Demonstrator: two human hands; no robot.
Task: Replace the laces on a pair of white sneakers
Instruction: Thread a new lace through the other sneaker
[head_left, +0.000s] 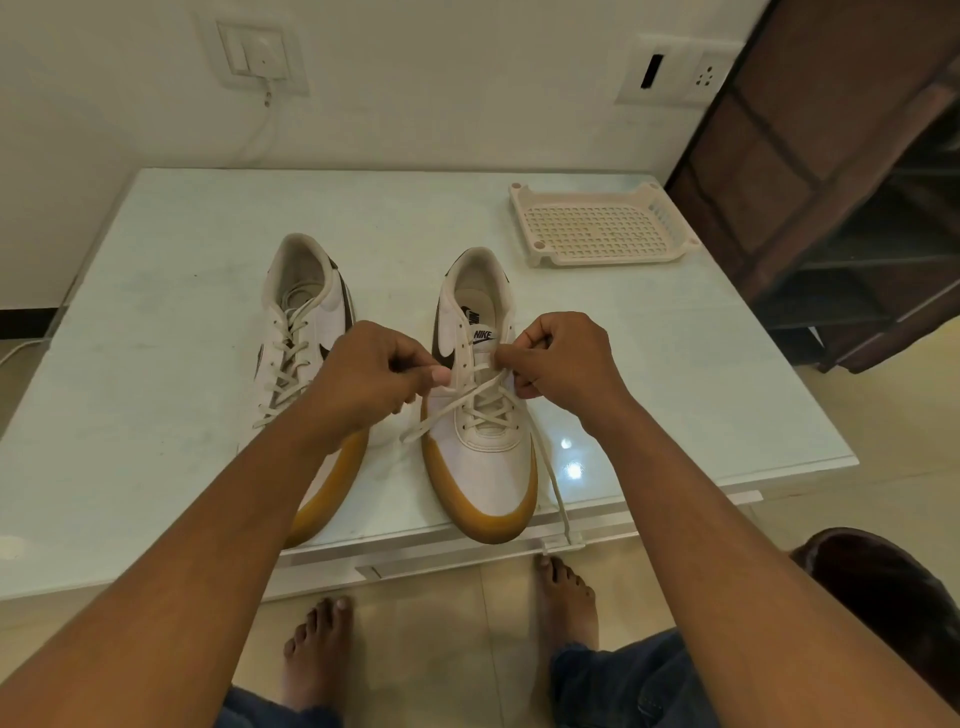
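Observation:
Two white sneakers with tan gum soles and dark swooshes stand side by side on the pale table (156, 291), toes toward me. The left sneaker (306, 312) is laced up to its top eyelets. The right sneaker (480, 457) is laced only over its lower eyelets. My left hand (371, 371) pinches one strand of the cream lace (441, 413) at the shoe's left side. My right hand (556, 358) pinches the other strand at the right eyelet row. One loose lace end trails over the table's front edge (558, 499).
A cream perforated plastic tray (602, 226) lies at the table's back right. A dark brown shelf unit (831, 182) stands to the right. My bare feet (563, 587) rest on the tiled floor under the table's front edge. A dark cushion (883, 582) sits at lower right.

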